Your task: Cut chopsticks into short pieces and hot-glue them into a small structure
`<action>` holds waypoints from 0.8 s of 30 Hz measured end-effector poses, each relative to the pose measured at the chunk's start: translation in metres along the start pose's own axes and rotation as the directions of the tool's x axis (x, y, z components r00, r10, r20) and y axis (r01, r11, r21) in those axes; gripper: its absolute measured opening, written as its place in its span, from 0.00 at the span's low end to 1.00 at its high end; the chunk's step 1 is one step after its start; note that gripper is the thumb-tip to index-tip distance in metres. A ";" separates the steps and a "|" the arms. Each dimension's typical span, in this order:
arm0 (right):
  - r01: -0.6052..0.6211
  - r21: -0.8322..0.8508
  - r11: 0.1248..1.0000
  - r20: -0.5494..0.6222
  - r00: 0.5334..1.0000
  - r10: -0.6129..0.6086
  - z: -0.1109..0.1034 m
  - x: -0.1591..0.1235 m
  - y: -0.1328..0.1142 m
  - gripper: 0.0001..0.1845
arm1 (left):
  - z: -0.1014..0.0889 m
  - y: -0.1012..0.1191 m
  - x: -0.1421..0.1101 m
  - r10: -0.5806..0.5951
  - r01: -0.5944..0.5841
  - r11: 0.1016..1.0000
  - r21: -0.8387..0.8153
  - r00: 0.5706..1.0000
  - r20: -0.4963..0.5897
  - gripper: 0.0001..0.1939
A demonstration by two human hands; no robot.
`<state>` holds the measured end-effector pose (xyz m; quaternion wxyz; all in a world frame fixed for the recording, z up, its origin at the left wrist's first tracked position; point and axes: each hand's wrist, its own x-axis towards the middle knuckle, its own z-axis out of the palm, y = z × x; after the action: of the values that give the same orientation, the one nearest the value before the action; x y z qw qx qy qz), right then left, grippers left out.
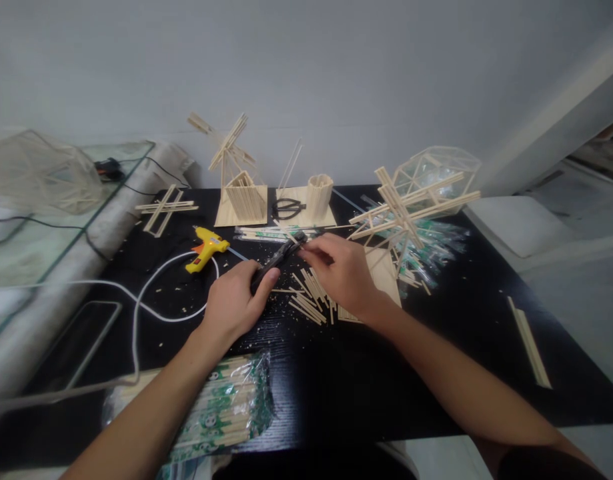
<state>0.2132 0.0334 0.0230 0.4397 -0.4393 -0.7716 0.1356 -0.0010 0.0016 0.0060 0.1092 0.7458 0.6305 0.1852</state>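
Observation:
My left hand (231, 299) is wrapped round a pair of dark pliers or cutters (279, 259), their jaws pointing away to the upper right. Fingers of my right hand (343, 272) are pinched together at the jaws on a thin wooden stick (287, 232), mostly hidden by the tool and fingertips. Below my hands lies a loose pile of short cut sticks (310, 298), with small chips scattered around. Partly behind my right forearm is a wooden base (386, 273), with a windmill-like stick frame (399, 207) above it.
A yellow glue gun (206, 249) with its white cable lies left of my hands. Bagged chopsticks (226, 400) rest near the front edge. Stick towers (246, 199) on wooden bases and black-handled scissors (287, 209) stand or lie at the back. More wrapped chopsticks (431, 243) lie right.

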 end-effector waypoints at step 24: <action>-0.329 0.419 0.847 0.336 0.922 0.192 -0.015 0.012 0.002 0.08 | -0.003 -0.002 0.000 0.072 -0.074 0.995 -0.074 0.997 -0.030 0.26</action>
<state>0.2234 0.0413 0.0376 0.3953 -0.3978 -0.7030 0.4373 -0.0042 0.0017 0.0073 0.1218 0.7610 0.5970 0.2229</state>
